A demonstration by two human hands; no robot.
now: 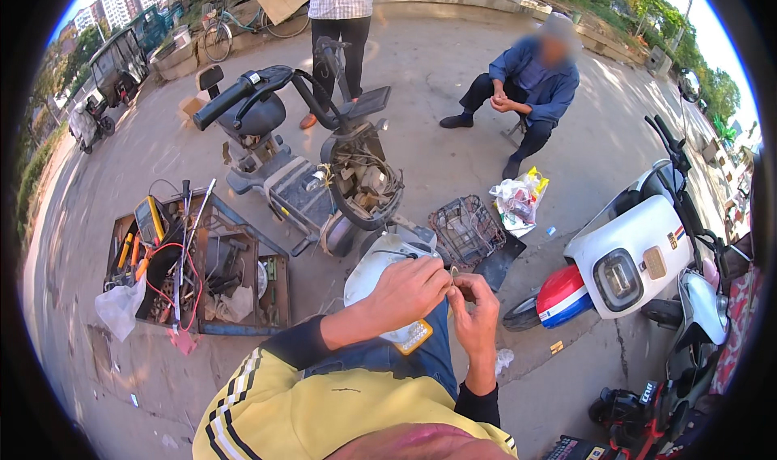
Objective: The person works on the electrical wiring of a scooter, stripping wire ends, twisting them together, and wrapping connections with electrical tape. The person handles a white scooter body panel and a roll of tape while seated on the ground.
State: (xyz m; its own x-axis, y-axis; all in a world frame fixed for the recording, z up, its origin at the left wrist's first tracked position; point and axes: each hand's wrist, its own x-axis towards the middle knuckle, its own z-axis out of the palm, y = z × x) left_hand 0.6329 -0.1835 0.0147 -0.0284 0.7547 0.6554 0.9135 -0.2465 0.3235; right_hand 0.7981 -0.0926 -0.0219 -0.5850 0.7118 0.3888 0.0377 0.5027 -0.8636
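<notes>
My left hand (411,292) and my right hand (476,305) meet in front of me, fingers pinched together. Between their fingertips is a small, thin, pale loop (453,274), like a bit of wire; its full shape is hidden. Under my left hand, a white curved panel (374,267) rests by my jeans, partly covered by my forearm. A yellow-orange lens (413,337) shows at the panel's lower edge. Just beyond stands an electric scooter (295,189) with its front cover off and tangled wiring (368,181) exposed below the handlebar.
A toolbox (243,326) with screwdrivers and a yellow multimeter (149,220) lies at left. A wire basket (467,231) and a plastic bag (518,199) are ahead. A white scooter (635,258) stands at right. One person (530,96) sits; another (341,23) stands behind the scooter.
</notes>
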